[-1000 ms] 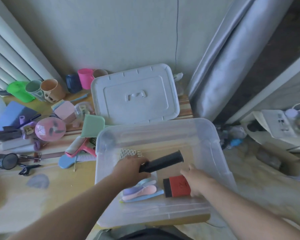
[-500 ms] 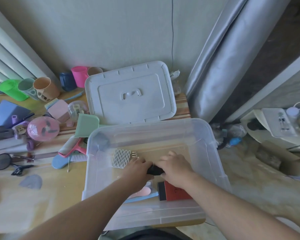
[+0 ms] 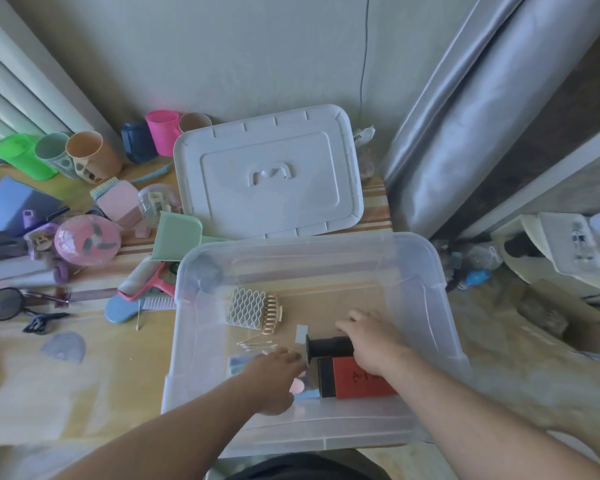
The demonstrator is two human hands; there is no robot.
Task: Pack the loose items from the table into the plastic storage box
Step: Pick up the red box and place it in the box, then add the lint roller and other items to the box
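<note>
On the left part of the desk point(image 3: 84, 386), a pink fan point(image 3: 87, 240), cups and a lint roller point(image 3: 142, 277) are lying loose. The clear storage box point(image 3: 426, 261) is standing in the middle, its white lid point(image 3: 267, 171) lying behind it. Inside, a honeycomb organizer point(image 3: 246, 306) and a hair claw point(image 3: 272, 312) are lying together. The left hand point(image 3: 274, 372) is hovering there, fingers relaxed. The right hand point(image 3: 373, 341) is gripping a black roller point(image 3: 328, 346), above a red box point(image 3: 357, 377).
</note>
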